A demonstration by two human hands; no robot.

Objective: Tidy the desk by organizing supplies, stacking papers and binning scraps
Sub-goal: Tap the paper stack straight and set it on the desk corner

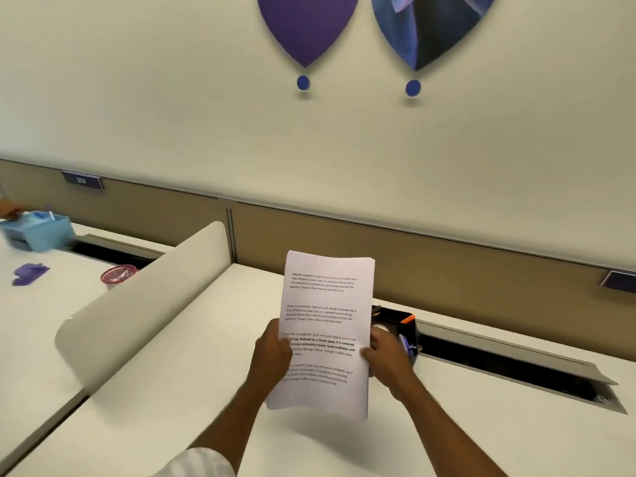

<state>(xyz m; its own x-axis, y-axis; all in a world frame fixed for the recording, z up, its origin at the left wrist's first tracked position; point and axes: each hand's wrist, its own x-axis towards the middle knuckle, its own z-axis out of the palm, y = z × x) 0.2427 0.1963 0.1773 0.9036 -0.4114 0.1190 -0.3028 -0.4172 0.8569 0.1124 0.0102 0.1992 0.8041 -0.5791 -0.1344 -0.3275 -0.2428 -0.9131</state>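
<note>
Item one, nearest: we are holding a stack of printed papers (325, 333) upright above the desk (213, 401), clear of its surface and out from the near edge. Our left hand (273, 349) is pinching the stack's left edge, thumb across the front sheet; our right hand (387, 359) is clasping the right edge, so both hands are closed on the sheets. The top edges are showing a slight fan, so the sheets are not yet squared.

Risk, as we are judging it: a loose pinch while we are tapping the stack down could let the inner sheets slide out and scatter over the desk.

Item two, just behind the right hand: a black organizer tray (395, 325) with pens, sitting beside the long cable slot (516, 370) at the desk's back edge. We are reckoning a wide swing of the right hand could knock the tray, or a slipped sheet could drop into the slot.

Item three, left: a curved divider panel (151, 304) along the desk's left edge.

Item four, beyond it on the neighbouring desk: a pink cup (118, 275), a purple stapler-like object (29, 273) too blurred to confirm, and a blue box (38, 230) near the back edge.
</note>
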